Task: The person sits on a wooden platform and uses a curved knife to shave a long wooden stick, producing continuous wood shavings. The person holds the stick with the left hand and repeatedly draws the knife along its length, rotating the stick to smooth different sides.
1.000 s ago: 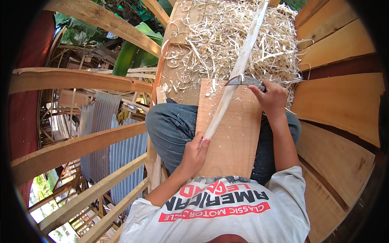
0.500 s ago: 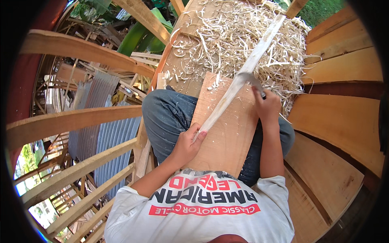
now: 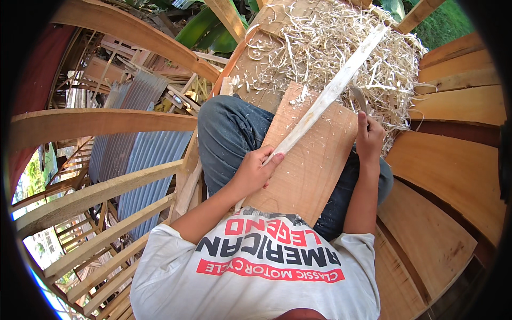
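Observation:
My left hand [image 3: 254,173] grips a long, pale, shaved wooden stick [image 3: 333,90] low on its length. The stick slants away to the far right, over a reddish wooden board [image 3: 314,165] that lies across my lap. Its near tip pokes out below my left hand, close to my shirt. In my right hand [image 3: 370,140], to the right of the board, is a knife with a curved dark blade [image 3: 359,100]. The blade points up and away and stands apart from the stick; its handle is mostly hidden by my fingers.
Curled wood shavings [image 3: 341,48] heap on the wooden platform [image 3: 261,56] ahead of me. A slatted railing [image 3: 106,189] runs along the left, with corrugated metal sheets [image 3: 152,178] beyond it. Wide planks [image 3: 442,170] close in the right side. My bent knees [image 3: 226,141] flank the board.
My right hand has moved the knife off the stick, to the right. My left hand and the stick appear farther right and higher, partly because the whole view has shifted.

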Available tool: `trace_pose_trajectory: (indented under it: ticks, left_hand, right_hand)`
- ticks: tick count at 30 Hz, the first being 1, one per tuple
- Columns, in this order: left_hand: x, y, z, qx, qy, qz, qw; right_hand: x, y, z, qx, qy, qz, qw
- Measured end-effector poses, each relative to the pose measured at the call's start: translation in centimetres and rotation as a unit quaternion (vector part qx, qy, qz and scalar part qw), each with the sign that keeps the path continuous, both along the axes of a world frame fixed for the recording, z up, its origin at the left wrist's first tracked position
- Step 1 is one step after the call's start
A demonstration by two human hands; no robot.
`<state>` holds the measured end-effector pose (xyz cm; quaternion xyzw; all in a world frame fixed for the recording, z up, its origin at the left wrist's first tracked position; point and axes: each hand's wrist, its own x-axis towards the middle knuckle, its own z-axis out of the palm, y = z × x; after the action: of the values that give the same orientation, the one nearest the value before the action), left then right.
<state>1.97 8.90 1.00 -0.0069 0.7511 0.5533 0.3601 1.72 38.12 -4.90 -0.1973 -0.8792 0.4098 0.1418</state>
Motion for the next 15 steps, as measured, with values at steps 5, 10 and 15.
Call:
trace_pose_trajectory:
  ticks: [5, 10, 15]
  left_hand:
    - [0.1, -0.1, 0.0, -0.023, 0.034, -0.006, 0.999]
    - [0.4, -0.3, -1.2, -0.018, 0.155, -0.024, 0.988]
    - [0.4, -0.4, -0.8, -0.047, 0.175, -0.038, 0.983]
  right_hand:
    - [0.6, -1.9, 0.6, 0.162, -0.040, 0.086, 0.982]
    - [0.3, -2.3, 0.7, 0.208, -0.071, 0.083, 0.972]
    - [0.2, -2.8, 0.3, 0.267, -0.061, 0.040, 0.961]
